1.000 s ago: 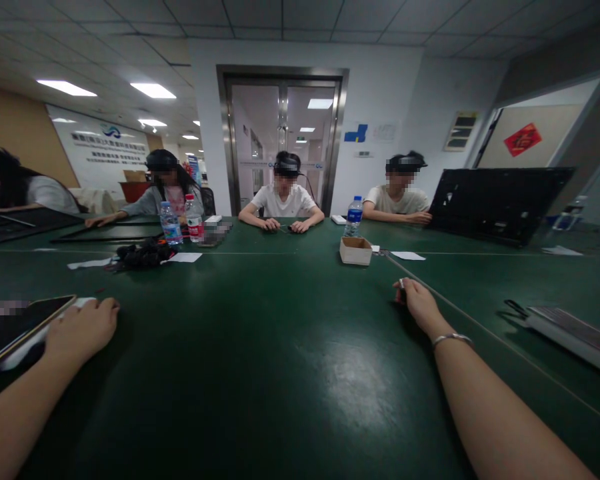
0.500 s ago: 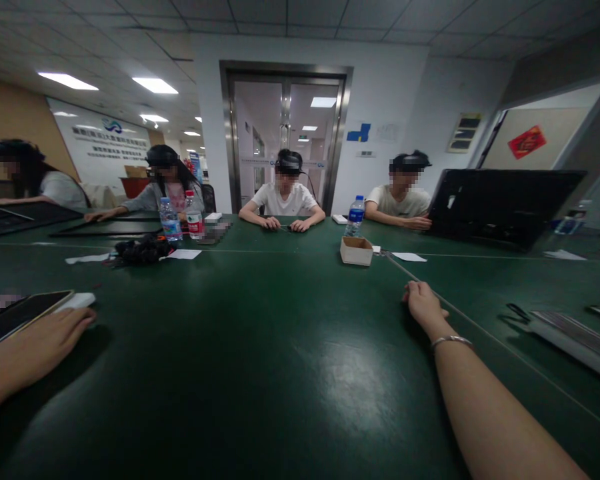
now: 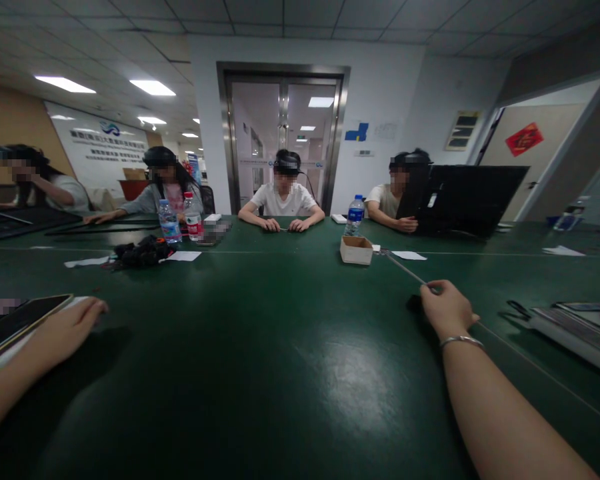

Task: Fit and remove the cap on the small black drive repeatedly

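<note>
At the left, my left hand (image 3: 73,330) is over the near side of a dark tablet-like device (image 3: 27,327) with a light rim. Its fingers are stretched to the right, close together and a little bent, with the tips blurred; a pale edge shows beneath. On the right, my right hand (image 3: 447,308), with a silver bangle (image 3: 463,341) at its wrist, has curled fingers. A light cord-like line (image 3: 405,269) runs up to these fingers, and a dark patch or small dark thing (image 3: 415,304) shows beside them. What they hold is hidden.
A small open box (image 3: 357,252) stands ahead on the green table, before a water bottle (image 3: 355,217). Tangled black gear (image 3: 145,253) and two bottles are left. A grey-white slab (image 3: 570,333) lies right. People sit opposite, one behind a black screen (image 3: 473,200).
My right hand has shifted right and turned, its fingers curling more. My left hand has moved slightly right. Across the table, the black screen has turned, and the person at far left has raised a hand.
</note>
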`<act>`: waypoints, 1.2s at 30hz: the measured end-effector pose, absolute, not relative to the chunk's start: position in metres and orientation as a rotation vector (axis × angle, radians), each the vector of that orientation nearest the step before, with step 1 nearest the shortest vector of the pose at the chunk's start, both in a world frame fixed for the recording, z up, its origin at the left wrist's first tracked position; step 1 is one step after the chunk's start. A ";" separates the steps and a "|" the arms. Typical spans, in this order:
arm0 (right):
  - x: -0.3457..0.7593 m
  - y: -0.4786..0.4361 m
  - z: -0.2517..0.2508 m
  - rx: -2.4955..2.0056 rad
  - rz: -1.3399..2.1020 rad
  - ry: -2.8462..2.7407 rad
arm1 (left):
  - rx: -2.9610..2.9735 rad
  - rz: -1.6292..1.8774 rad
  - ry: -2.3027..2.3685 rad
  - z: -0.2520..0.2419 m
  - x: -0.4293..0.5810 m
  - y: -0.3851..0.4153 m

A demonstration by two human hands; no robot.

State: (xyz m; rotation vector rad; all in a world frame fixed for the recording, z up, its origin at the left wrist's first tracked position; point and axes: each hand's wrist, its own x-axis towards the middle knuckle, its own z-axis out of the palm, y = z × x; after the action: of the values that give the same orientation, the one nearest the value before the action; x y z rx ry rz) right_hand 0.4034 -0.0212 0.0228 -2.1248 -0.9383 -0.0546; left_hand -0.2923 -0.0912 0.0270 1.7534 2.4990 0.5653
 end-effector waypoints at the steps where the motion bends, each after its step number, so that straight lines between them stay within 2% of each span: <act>1: 0.406 -0.021 0.022 -2.163 -0.029 -0.930 | 1.735 0.577 2.484 0.029 -0.282 -0.087; 12: 0.410 -0.016 0.022 -2.286 0.070 -0.949 | 1.746 1.024 1.934 0.011 -0.131 -0.001; 19: 0.370 -0.030 0.044 -2.314 -0.227 -1.038 | 1.614 1.186 1.437 -0.004 -0.017 0.033; 23: 0.312 -0.030 0.044 -2.010 -0.430 -1.659 | 1.527 1.250 1.204 -0.005 0.024 0.032; 28: 0.210 -0.036 0.026 -1.287 -0.173 -2.437 | 1.363 1.400 1.097 -0.008 0.037 0.030; 30: 0.177 -0.033 0.020 -1.101 -0.144 -2.542 | 1.282 1.451 1.038 -0.010 0.034 0.032; 36: 0.139 -0.006 0.016 -1.119 -0.030 -2.484 | 0.851 1.513 0.898 -0.009 0.021 0.037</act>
State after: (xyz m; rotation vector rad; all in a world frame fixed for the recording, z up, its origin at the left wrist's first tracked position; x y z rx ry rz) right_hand 0.1390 -0.0063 0.0157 -1.1187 -2.4841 -0.0304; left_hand 0.0210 0.0373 -0.0089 0.8508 0.8979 1.5133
